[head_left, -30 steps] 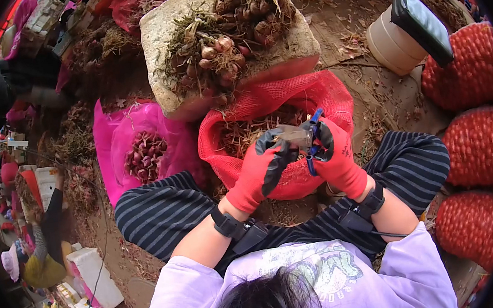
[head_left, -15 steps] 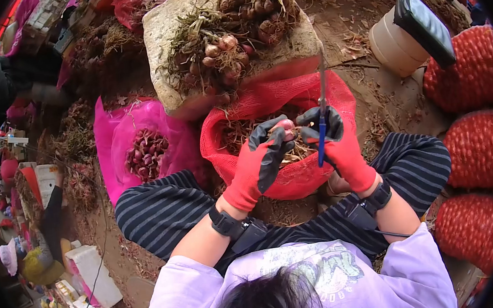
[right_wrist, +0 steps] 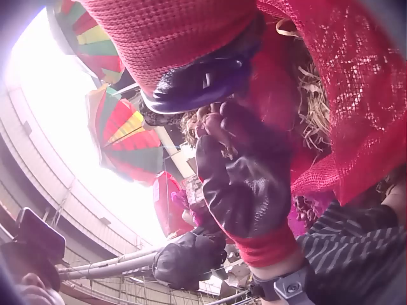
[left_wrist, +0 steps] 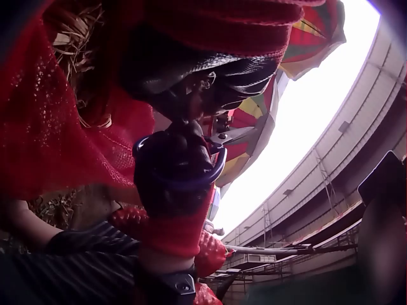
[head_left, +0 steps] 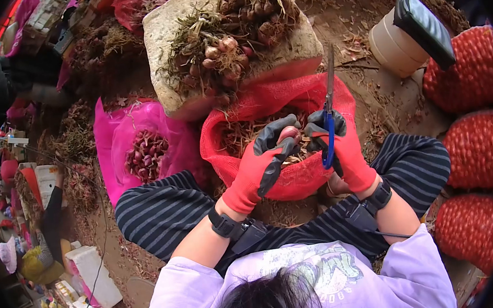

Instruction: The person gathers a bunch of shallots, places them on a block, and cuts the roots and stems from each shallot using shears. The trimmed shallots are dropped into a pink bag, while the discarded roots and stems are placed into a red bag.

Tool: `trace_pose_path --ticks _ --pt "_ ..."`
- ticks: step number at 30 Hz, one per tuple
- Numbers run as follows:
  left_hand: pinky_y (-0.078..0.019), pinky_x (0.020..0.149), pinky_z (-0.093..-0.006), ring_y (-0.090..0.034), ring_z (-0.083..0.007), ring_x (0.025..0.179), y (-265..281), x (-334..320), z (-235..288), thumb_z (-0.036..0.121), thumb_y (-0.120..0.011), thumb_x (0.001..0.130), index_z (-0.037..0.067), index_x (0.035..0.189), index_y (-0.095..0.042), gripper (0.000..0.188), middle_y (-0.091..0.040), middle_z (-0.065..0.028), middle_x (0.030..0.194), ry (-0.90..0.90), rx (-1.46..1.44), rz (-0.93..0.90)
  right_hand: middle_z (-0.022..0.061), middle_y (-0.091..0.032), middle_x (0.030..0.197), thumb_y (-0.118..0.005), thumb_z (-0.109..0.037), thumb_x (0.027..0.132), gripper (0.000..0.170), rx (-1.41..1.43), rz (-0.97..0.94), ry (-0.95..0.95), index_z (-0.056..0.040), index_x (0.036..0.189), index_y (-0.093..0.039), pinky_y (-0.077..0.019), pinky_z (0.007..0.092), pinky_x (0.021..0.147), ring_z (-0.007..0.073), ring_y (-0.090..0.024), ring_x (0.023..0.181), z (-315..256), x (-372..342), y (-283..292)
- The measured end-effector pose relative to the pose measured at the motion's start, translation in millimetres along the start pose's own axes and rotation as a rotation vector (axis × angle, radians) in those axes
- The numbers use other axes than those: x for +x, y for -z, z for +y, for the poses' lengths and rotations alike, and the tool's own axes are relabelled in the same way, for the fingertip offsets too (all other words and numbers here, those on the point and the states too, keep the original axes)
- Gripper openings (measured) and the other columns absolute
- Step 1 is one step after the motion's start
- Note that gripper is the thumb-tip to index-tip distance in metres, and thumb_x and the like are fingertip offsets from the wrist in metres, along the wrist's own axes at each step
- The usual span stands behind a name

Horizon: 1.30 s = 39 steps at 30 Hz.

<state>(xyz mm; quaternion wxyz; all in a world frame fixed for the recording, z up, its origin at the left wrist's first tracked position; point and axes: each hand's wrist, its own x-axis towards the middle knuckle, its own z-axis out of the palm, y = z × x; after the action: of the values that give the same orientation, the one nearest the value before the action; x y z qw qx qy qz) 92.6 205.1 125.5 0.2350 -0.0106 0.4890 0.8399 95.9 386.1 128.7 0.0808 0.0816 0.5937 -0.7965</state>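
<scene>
Over the red mesh bag (head_left: 216, 142), my gloved left hand (head_left: 259, 159) holds a reddish shallot (head_left: 289, 133) between thumb and fingers. The gloved right hand (head_left: 344, 150) grips blue-handled scissors (head_left: 329, 140), their blades pointing up and away from me. Its fingertips come close to the shallot's right side. In the left wrist view, the blue handle loops (left_wrist: 219, 166) circle the dark glove fingers. The right wrist view has the left hand's black palm (right_wrist: 248, 184) facing the camera, just below the scissors. Dry stalks and trimmings (head_left: 241, 133) lie inside the red bag.
A foam block (head_left: 159, 49) bearing bunches of shallots with dry leaves stands ahead. To the left, a pink bag (head_left: 106, 144) holds loose shallots (head_left: 147, 154). A white bucket (head_left: 390, 45) with a dark-framed tablet-like object (head_left: 421, 24) and full red sacks (head_left: 477, 146) stand right.
The scissors swung from lying low between the hands to pointing up. The hands parted slightly, and a clear single shallot now shows in the left hand, where a smaller pinkish piece showed before.
</scene>
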Motion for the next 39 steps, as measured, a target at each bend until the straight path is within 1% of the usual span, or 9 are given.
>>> trace_pose_path --ticks 7,9,11,14,18,28,31,34,39 --pt "-0.0394 0.096 -0.0239 -0.050 -0.0113 0.111 -2.5 -8.3 -3.2 0.004 -0.053 0.091 -0.001 0.132 -0.041 0.043 -0.051 -0.0065 0.125 -0.093 0.295 -0.003 0.0028 -0.060 0.088 -0.065 0.001 0.079 0.025 -0.263 -0.071 0.194 -0.0021 0.101 -0.053 -0.0488 0.0243 0.069 0.0098 -0.056 0.079 -4.8 -5.6 -21.8" --pt "-0.0390 0.096 -0.0246 -0.050 -0.0121 0.112 2.4 -10.5 -3.9 0.005 -0.053 0.091 -0.002 0.133 -0.041 0.044 -0.052 -0.0072 0.124 -0.108 0.403 -0.048 0.0020 -0.059 0.086 -0.062 0.002 0.078 0.024 -0.488 -0.051 0.338 -0.0022 0.100 -0.053 -0.0484 0.0255 0.068 0.0104 -0.055 0.076 -1.9 -4.5 -16.3" --pt "-0.0437 0.091 -0.0252 -0.053 -0.0115 0.105 -4.1 -10.2 1.0 0.007 -0.053 0.091 -0.001 0.130 -0.043 0.041 -0.055 -0.0059 0.116 -0.045 0.175 -0.075 0.0023 -0.059 0.086 -0.061 0.003 0.078 0.025 -0.553 -0.038 0.396 -0.0014 0.101 -0.053 -0.0490 0.0257 0.068 0.0110 -0.056 0.077 -6.7 -5.6 -16.4" --pt "-0.0491 0.082 -0.0249 -0.058 -0.0112 0.092 -2.5 -5.5 -1.6 0.009 -0.056 0.091 0.002 0.126 -0.046 0.038 -0.056 -0.0028 0.107 0.151 -0.165 0.046 0.0035 -0.060 0.088 -0.061 0.004 0.078 0.026 -0.053 -0.006 0.024 0.0003 0.103 -0.054 -0.0497 0.0260 0.072 0.0122 -0.058 0.080 3.0 0.1 -8.2" --pt "-0.0488 0.082 -0.0243 -0.058 -0.0131 0.094 1.0 -0.5 9.8 0.008 -0.056 0.090 0.002 0.128 -0.044 0.040 -0.056 -0.0044 0.110 0.115 -0.153 0.091 0.0055 -0.061 0.096 -0.062 0.004 0.079 0.029 -0.079 0.002 -0.025 0.0017 0.107 -0.053 -0.0489 0.0258 0.079 0.0126 -0.059 0.086 -7.9 4.4 -1.2" --pt "-0.0461 0.086 -0.0245 -0.056 -0.0117 0.100 5.8 -4.3 0.8 0.006 -0.059 0.087 0.001 0.127 -0.047 0.042 -0.056 -0.0038 0.113 0.054 0.104 -0.037 0.0023 -0.058 0.088 -0.064 0.002 0.079 0.025 -0.472 -0.137 0.255 -0.0008 0.101 -0.052 -0.0478 0.0254 0.072 0.0094 -0.055 0.080 -15.9 -4.1 -16.7" --pt "-0.0487 0.082 -0.0265 -0.056 -0.0109 0.096 4.1 -6.1 1.9 0.012 -0.056 0.091 0.003 0.126 -0.048 0.037 -0.058 -0.0039 0.105 0.103 0.010 -0.051 0.0023 -0.058 0.087 -0.064 0.002 0.078 0.024 -0.134 -0.068 0.100 -0.0003 0.099 -0.051 -0.0471 0.0244 0.069 0.0093 -0.055 0.077 -5.1 -4.1 -16.2" --pt "-0.0490 0.080 -0.0256 -0.057 -0.0108 0.095 4.8 -0.7 -4.8 0.011 -0.055 0.092 0.003 0.126 -0.048 0.036 -0.059 -0.0045 0.104 0.197 -0.267 -0.036 0.0024 -0.057 0.088 -0.064 0.002 0.078 0.027 -0.060 0.008 0.041 0.0000 0.102 -0.051 -0.0467 0.0237 0.069 0.0090 -0.054 0.078 6.1 3.4 -2.5" --pt "-0.0469 0.086 -0.0253 -0.055 -0.0112 0.103 1.4 -4.5 1.8 0.006 -0.057 0.090 0.001 0.130 -0.044 0.043 -0.056 -0.0049 0.113 0.039 0.033 0.047 0.0036 -0.058 0.091 -0.062 0.005 0.077 0.030 -0.280 -0.020 0.144 0.0002 0.105 -0.051 -0.0470 0.0233 0.071 0.0095 -0.055 0.079 -6.6 -5.0 -16.6"
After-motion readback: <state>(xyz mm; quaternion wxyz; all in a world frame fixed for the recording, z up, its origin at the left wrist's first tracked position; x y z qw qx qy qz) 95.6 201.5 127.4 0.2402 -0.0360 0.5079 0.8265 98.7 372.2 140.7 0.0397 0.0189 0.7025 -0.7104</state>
